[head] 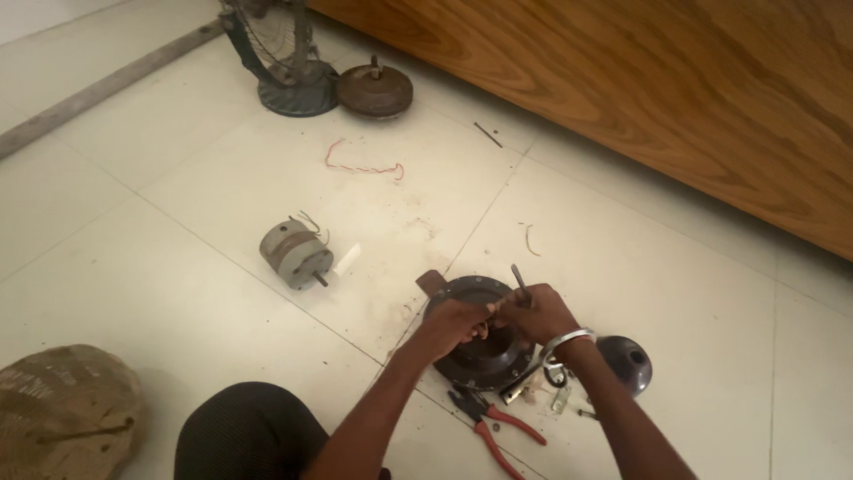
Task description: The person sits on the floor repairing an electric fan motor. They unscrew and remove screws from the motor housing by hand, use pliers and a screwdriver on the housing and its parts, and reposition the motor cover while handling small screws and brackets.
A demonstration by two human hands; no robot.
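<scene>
- A dark round motor housing (480, 342) is set flat on the tiled floor (675, 293), kept steady under both hands.
- The left hand (455, 322) is closed on its top, bracing it.
- The right hand (542, 313) is closed around a thin metal tool (520, 281), held angled down onto the centre.
- Red-handled pliers (498, 427) are laid just beside.
- A small grey motor (295, 254) is well apart.
- No labels can be seen.
</scene>
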